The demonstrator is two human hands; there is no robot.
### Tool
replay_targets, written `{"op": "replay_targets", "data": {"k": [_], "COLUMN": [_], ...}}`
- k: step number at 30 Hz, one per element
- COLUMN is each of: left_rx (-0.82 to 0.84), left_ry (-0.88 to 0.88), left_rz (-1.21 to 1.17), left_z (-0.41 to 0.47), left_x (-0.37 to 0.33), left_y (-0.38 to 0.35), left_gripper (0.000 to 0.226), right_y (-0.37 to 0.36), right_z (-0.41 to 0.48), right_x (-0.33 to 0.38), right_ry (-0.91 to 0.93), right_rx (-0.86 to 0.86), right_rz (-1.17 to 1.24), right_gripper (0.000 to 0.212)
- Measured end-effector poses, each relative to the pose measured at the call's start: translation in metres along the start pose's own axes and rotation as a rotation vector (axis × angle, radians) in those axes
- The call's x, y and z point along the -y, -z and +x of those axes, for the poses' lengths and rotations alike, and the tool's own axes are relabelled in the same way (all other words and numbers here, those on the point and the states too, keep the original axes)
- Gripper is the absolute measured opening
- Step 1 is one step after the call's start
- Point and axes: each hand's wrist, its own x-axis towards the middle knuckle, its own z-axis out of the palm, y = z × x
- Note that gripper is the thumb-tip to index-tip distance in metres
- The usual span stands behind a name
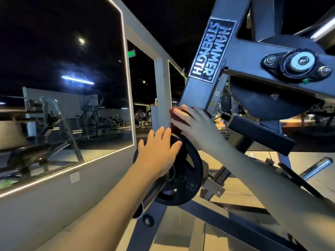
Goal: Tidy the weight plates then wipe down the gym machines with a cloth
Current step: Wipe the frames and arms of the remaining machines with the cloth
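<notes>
A black weight plate (188, 171) sits on a steel storage peg (155, 189) of the grey Hammer Strength machine (201, 75). My left hand (157, 151) lies flat on the plate's upper edge with its fingers straight. My right hand (194, 124) presses a dark red cloth (175, 116) against the lower part of the machine's upright post. Most of the cloth is hidden under the fingers.
A large wall mirror (63, 87) with a lit edge fills the left side. A black padded handle (261, 134) juts out to the right of my right hand. Another chrome peg (317, 169) sticks out at the right. Frame rails (226, 221) cross the tiled floor below.
</notes>
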Motion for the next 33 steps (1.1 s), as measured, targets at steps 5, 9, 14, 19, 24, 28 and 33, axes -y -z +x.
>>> {"op": "replay_targets", "data": {"k": [5,9,14,19,24,28,33], "left_rx": [-0.055,-0.054,-0.035,0.182,0.158,0.159,0.146], "left_ry": [-0.047,-0.059,-0.007,0.147,0.209,0.215,0.186], "left_rz": [0.034,0.006,-0.047,0.148,0.271,0.264,0.261], "left_z": [-0.002,-0.003,-0.014,-0.054,-0.069,-0.066,-0.066], "left_x": [0.008,0.009,0.004,0.009,0.006,0.005,0.006], "left_y": [-0.009,-0.008,-0.002,0.0,0.002,0.0,0.002], "left_gripper": [0.061,0.06,0.062,0.066,0.051,0.051,0.036], "right_y": [0.013,0.02,0.046,0.063,0.067,0.072,0.068], "right_z": [-0.001,-0.004,0.0,-0.01,-0.018,-0.02,-0.025], "right_x": [-0.004,0.012,0.045,0.069,0.078,0.083,0.091], "right_ry": [-0.089,-0.254,-0.836,-0.728,-0.648,-0.661,-0.689], "right_rx": [0.275,-0.001,-0.12,-0.031,0.121,0.164,0.111], "right_rz": [0.026,0.213,0.907,0.844,0.719,0.71,0.701], "right_gripper": [0.065,0.04,0.03,0.032,0.038,0.04,0.041]}}
